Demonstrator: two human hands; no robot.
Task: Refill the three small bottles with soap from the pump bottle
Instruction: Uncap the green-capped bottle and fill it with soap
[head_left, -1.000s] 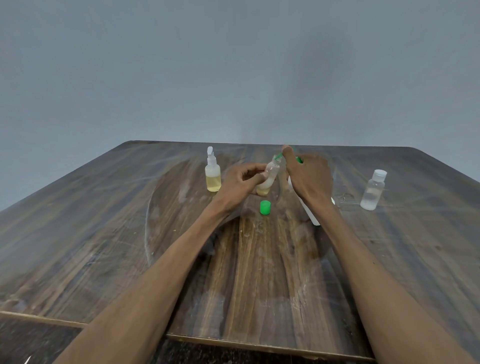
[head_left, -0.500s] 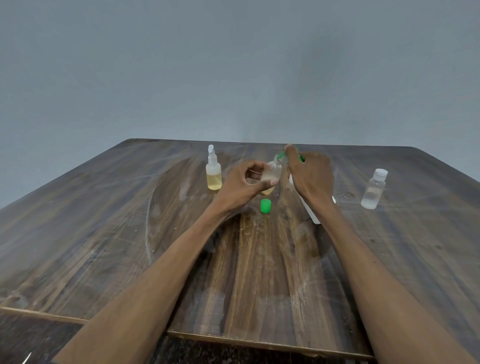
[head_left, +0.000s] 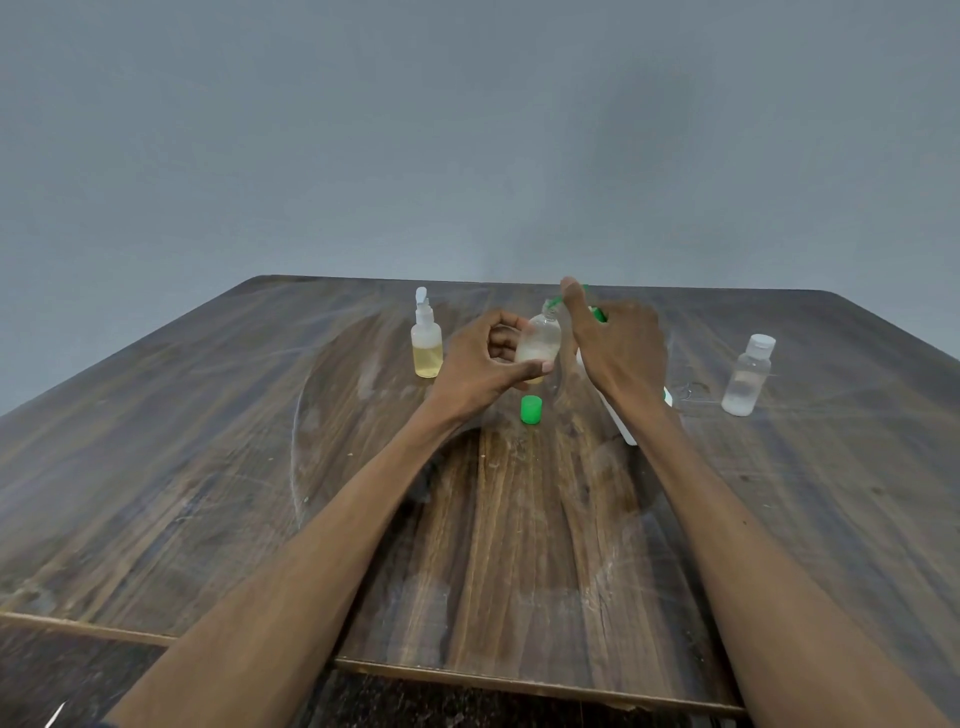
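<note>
Head view: a dark wood-grain tabletop (head_left: 208, 467) fills the lower half under a plain grey wall (head_left: 467, 130). At about 11 o'clock from the hands, a small spray bottle (head_left: 427, 338) stands upright, partly filled with yellow liquid. A loose green cap (head_left: 531, 409) sits on the tabletop at 6 o'clock, just below the held bottle. Well apart at 3 o'clock, a clear capped bottle (head_left: 749, 376) stands upright near the right edge.

The left hand (head_left: 480, 364) has its fingers curled round an open small bottle (head_left: 540, 340), lifted off the tabletop and tilted slightly right, with pale liquid low inside. The right hand (head_left: 618, 348) grips the white pump bottle (head_left: 621, 423), mostly hidden behind hand and wrist; its green nozzle (head_left: 555, 301) meets the small bottle's mouth, a raised finger above it.
</note>
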